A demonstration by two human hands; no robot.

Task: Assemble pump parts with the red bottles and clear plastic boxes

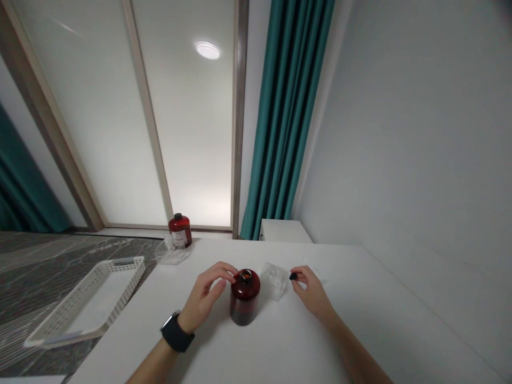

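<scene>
In the head view, the left hand [206,294] is loosely spread, fingertips at the shoulder of the uncapped red-brown bottle [245,301] standing upright on the white table [280,346]. The right hand [314,296] pinches a small black cap [293,276]. A sideways knock could tip the bottle, since only fingertips steady it; the cap could slip, its grip being so slight. The clear plastic piece [273,281] between bottle and right hand might be nudged, being hard to see. The bottle is glossy, translucent, cylindrical, round-shouldered and short-necked; the plastic looks thin, angular and smooth.
</scene>
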